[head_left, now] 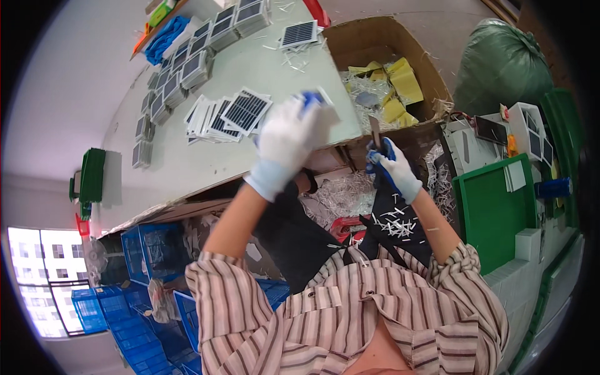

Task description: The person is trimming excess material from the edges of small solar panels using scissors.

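My left hand (pixel 289 134), in a white glove with blue fingertips, is closed over the table edge. It grips a thin, blurred piece with a white edge (pixel 325 97), which looks like a small solar panel. In my right hand (pixel 399 167), gloved the same way, is a knife (pixel 375 131) with its flat blade pointing up, apart from the panel. Left of my left hand, a loose fanned pile of small solar panels (pixel 246 111) lies on the table (pixel 275 69). White trimmed strips (pixel 396 224) are scattered over my dark apron.
Stacked panels (pixel 181 72) line the table's far left. Beyond my right hand stands a cardboard box (pixel 431 75) of strips and yellow paper. A green sack (pixel 503 65) and green tray (pixel 497 212) are at right, blue crates (pixel 156 250) at lower left.
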Tool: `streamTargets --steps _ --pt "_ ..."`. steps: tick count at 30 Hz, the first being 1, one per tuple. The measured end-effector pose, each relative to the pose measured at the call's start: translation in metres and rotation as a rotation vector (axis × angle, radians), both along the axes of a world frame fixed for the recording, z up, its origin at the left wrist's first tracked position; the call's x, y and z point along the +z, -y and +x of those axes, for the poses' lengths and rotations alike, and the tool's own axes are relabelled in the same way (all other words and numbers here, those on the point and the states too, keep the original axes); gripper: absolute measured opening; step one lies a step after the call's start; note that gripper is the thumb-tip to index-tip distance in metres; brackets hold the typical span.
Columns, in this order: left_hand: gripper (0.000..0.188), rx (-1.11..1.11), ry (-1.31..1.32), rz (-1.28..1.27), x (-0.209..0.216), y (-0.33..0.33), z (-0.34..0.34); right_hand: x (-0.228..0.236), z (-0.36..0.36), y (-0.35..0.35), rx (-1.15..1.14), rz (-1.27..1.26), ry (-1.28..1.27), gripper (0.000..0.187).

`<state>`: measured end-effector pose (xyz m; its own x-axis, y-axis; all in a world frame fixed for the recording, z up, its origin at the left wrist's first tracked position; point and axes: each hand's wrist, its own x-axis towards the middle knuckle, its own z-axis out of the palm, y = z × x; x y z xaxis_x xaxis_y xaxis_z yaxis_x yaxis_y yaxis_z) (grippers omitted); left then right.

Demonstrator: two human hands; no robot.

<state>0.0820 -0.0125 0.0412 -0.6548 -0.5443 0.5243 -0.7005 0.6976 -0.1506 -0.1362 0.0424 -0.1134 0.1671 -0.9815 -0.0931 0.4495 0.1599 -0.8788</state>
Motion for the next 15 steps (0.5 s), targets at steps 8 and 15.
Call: streamTargets --steps 8,15 --pt "0.043 0.112 -0.355 0.228 -0.032 -0.001 -0.060 -0.020 0.013 0.025 -0.220 0.048 0.019 0.052" --pt "0.036 0.164 -0.328 0.184 -0.043 0.008 -0.073 -0.034 0.029 0.028 -0.257 0.000 0.108 0.057"
